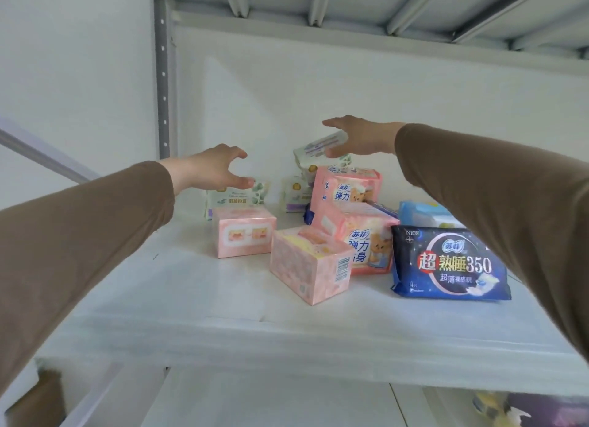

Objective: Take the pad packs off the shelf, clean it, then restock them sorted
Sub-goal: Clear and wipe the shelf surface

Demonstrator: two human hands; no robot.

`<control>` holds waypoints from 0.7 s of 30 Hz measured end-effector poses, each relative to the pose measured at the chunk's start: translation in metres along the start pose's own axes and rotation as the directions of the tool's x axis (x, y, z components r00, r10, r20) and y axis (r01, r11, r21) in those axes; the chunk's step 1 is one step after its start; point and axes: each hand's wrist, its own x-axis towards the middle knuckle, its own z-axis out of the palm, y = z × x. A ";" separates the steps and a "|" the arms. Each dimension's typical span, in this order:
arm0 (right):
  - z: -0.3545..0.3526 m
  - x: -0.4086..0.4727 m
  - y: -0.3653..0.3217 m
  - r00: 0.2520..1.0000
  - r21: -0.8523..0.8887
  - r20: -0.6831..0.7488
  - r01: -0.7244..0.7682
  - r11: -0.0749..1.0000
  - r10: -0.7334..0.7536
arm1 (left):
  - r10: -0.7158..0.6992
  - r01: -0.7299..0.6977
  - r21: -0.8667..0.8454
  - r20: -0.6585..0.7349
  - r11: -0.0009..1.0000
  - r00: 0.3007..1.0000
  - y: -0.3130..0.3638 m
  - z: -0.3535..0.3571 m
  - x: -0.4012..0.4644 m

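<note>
Both hands open, above pad packs.

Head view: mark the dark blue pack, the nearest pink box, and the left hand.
dark blue pack (452,264): head view, middle of printed front.
nearest pink box (310,265): head view, top face.
left hand (213,168): head view, back of hand.

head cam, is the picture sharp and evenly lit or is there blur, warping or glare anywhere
In the head view: soft even daylight, faint shadows, no glare. Wide-angle warp stretches both sleeves and bows the shelf edge. The dark blue pack prints sharp; the left hand, right hand and rear white packs look softer.
</note>
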 end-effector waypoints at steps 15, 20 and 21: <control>0.016 0.055 0.054 0.994 0.008 0.086 0.072 0.997 -0.073 | -0.103 0.103 0.008 0.103 0.995 0.989 -0.039 0.015 0.043; 0.024 0.066 0.058 0.991 -0.037 0.059 0.119 0.992 -0.117 | -0.189 0.187 0.037 0.097 0.982 0.977 -0.048 0.018 0.049; 0.026 0.068 0.058 0.991 -0.026 0.046 0.126 0.992 -0.125 | -0.199 0.196 0.034 0.100 0.980 0.975 -0.047 0.019 0.049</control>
